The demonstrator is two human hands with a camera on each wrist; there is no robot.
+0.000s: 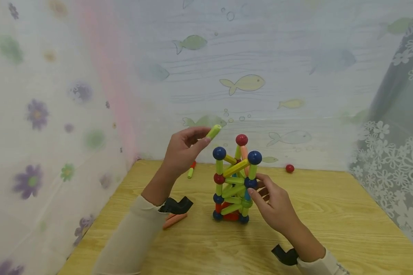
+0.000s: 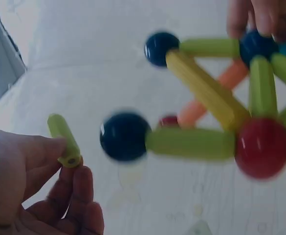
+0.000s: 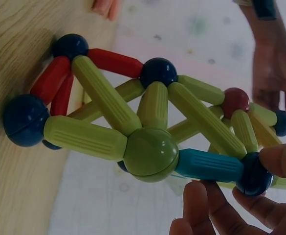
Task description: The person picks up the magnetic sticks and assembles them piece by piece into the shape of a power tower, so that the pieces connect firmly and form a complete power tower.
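Observation:
A tower of magnetic sticks and balls (image 1: 236, 167) stands on the table, with blue balls (image 1: 219, 153) and a red ball (image 1: 241, 139) at its top corners. Up and to the left of it, my left hand (image 1: 184, 151) pinches a short yellow-green magnetic stick (image 1: 214, 132) between thumb and fingers. That stick (image 2: 64, 140) is apart from the tower in the left wrist view. My right hand (image 1: 277, 204) holds the tower's right side, thumb and fingers around a dark blue ball (image 3: 254, 174) at the end of a teal stick (image 3: 209, 165).
Orange sticks (image 1: 175, 220) lie on the table (image 1: 316, 225) at the left, near my left sleeve. Behind my left hand is a yellow-green and red piece (image 1: 191, 172). A loose red ball (image 1: 290, 168) sits near the back edge, before a fish-patterned curtain (image 1: 247, 82).

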